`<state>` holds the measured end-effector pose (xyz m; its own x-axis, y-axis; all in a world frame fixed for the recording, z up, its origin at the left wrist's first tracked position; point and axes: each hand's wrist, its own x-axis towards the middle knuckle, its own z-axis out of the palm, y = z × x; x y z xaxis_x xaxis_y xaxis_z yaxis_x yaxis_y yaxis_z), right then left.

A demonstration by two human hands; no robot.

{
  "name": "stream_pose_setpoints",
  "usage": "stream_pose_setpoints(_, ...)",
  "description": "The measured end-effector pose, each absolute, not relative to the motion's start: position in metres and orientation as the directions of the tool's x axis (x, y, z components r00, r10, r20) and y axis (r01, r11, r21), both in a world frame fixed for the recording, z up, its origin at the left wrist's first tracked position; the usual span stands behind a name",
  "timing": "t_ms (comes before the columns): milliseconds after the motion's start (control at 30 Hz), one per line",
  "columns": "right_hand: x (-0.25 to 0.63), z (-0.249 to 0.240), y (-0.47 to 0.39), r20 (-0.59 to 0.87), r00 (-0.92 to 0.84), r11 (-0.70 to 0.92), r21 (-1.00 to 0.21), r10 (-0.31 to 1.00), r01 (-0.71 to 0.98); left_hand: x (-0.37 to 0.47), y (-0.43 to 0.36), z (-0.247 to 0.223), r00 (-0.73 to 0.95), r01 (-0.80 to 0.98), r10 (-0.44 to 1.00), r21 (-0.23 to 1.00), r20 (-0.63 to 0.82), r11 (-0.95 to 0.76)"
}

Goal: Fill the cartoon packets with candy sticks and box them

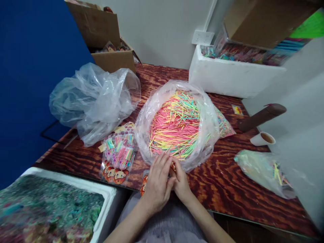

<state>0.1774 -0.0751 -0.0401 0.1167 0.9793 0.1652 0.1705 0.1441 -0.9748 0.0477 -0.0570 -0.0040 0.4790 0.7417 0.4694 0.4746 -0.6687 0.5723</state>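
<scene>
My left hand and my right hand meet at the near rim of a clear plastic bag. Inside lie loose thin sticks in pink, yellow, green and blue. Between my hands shows a small orange-brown thing, mostly hidden by my closed fingers; its kind cannot be made out. The left fingers lie pressed together over the right fingertips. Just left of my left hand is a packet with a cartoon face, partly covered. Several filled clear packets with coloured sticks and cartoon faces are piled left of the bag.
A crumpled plastic bag and an open carton stand back left. A white foam box is back right. Along the right are a brown bottle, a paper cup and another bag. A foam box sits front left.
</scene>
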Motion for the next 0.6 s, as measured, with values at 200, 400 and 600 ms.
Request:
stream_pose_setpoints(200, 0.181, -0.045, -0.073, 0.112, 0.026, 0.103, -0.967, 0.993, 0.234, 0.047, -0.055, -0.013, 0.367, 0.516, 0.767, 0.571, 0.526, -0.639)
stream_pose_setpoints(400, 0.176, -0.045, -0.072, 0.208, 0.007, 0.198, -0.940, 0.978, 0.279, 0.045, -0.049, -0.011, 0.525, 0.519, 0.699, 0.468, 0.486, -0.715)
stream_pose_setpoints(600, 0.177, -0.041, -0.070, 0.194, -0.035, 0.195, -0.929, 0.980, 0.316, 0.040, -0.050, -0.012, 0.432, 0.515, 0.745, 0.539, 0.509, -0.667)
